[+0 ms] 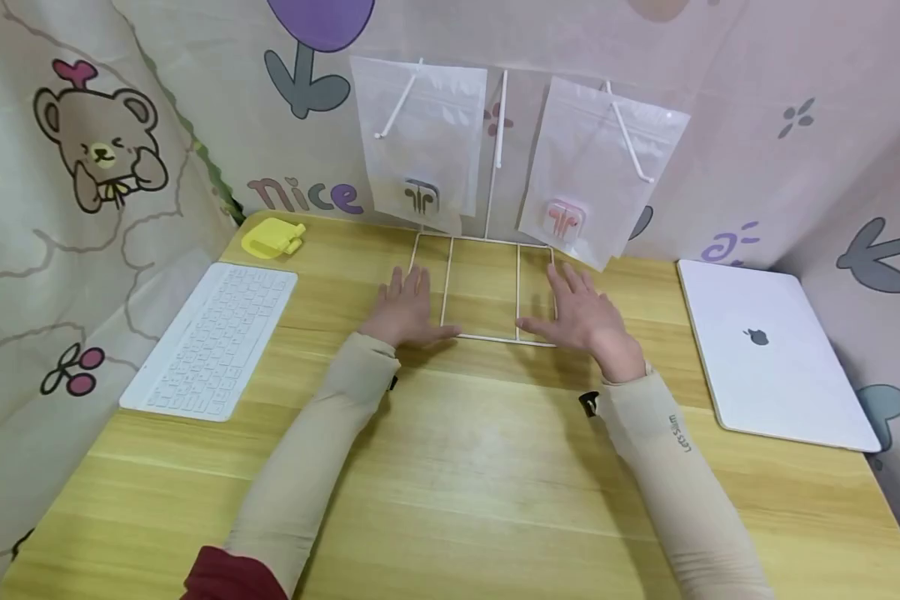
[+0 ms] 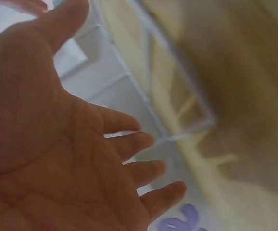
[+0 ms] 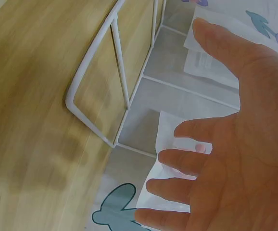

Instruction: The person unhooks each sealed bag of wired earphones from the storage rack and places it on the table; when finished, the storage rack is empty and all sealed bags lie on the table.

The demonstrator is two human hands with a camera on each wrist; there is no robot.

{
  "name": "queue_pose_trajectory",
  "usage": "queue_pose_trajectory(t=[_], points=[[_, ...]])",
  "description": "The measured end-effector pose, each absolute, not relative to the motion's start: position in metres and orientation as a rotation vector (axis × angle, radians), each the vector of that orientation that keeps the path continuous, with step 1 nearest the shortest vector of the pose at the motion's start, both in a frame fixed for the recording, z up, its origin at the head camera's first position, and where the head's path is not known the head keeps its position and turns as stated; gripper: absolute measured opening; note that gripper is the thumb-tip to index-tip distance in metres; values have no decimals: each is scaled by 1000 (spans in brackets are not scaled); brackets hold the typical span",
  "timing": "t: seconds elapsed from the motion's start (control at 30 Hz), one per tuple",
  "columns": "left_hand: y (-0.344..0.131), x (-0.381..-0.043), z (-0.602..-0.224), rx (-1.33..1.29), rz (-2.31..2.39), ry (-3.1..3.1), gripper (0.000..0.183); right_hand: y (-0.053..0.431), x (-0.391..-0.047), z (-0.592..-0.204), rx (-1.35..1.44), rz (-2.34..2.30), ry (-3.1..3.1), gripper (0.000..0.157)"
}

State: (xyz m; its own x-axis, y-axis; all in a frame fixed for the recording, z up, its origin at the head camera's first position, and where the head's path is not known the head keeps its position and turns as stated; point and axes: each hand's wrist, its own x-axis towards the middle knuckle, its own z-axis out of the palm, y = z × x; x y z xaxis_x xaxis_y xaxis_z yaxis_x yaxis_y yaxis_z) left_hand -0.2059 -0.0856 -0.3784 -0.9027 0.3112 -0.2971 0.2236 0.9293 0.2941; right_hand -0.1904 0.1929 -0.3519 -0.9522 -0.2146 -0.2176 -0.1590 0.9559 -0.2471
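A white wire display rack (image 1: 487, 339) stands at the back of the wooden table, its flat base on the tabletop. From its upper prongs hang two white zip bags, a left bag (image 1: 427, 125) with dark earphones pictured on it and a right bag (image 1: 607, 150) with pink ones. My left hand (image 1: 405, 310), fingers spread, hovers by the left side of the base. Over the base's right side is my right hand (image 1: 587, 315), its fingers also extended. Both palms show bare in the wrist views, with the rack's frame (image 3: 83, 72) beyond the fingers.
A white keyboard (image 1: 213, 342) lies at the left, with a yellow object (image 1: 272, 238) behind it. At the right is a closed silver laptop (image 1: 776, 354). A printed curtain (image 1: 217, 67) encloses the back and sides.
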Motion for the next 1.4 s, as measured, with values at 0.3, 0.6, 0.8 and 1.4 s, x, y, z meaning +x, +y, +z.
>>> queue_pose_trajectory(t=[0.3, 0.6, 0.8, 1.4], points=[[-105, -210, -397, 333, 339, 2707, 120, 212, -193, -335, -199, -481, 2872, 107], [-109, -214, -396, 268, 373, 2687, 119, 233, -195, -315, -69, -792, 2978, 96], [-105, -215, -399, 277, 389, 2677, 119, 240, -194, -312, 139, -959, 3232, 65], [-105, -219, -401, 276, 377, 2677, 120, 246, -220, -326, 209, -1238, 3306, 41]])
